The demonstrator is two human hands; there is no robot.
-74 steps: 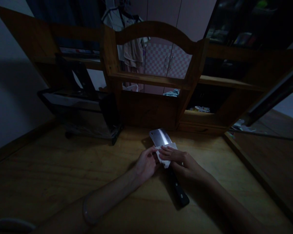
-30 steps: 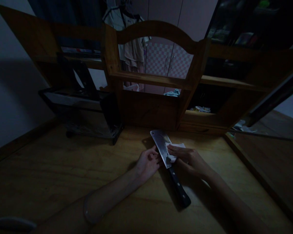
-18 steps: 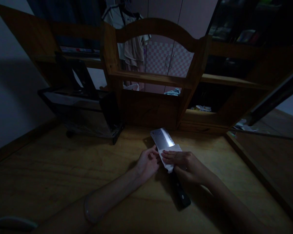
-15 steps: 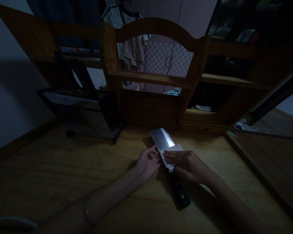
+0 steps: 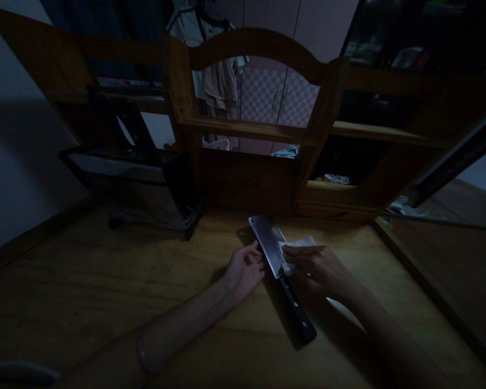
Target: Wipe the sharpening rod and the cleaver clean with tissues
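A cleaver [image 5: 269, 243] with a wide steel blade and a black riveted handle [image 5: 298, 314] lies on the wooden tabletop [image 5: 105, 286], blade pointing away from me. My left hand [image 5: 243, 268] rests at the blade's left edge, fingers curled against it. My right hand [image 5: 318, 266] presses a white paper tissue [image 5: 297, 249] onto the right side of the blade, fingers laid over the tissue. The light is dim.
A wooden shelf unit [image 5: 259, 124] with an arched opening stands along the table's back edge. A dark wire rack [image 5: 129, 178] sits at the back left. Small cloths and oddments lie on the shelves. The table's right edge [image 5: 425, 292] runs diagonally.
My right hand slid the tissue from the middle of the blade off to its right side, uncovering the steel. My left hand stayed at the blade's left edge.
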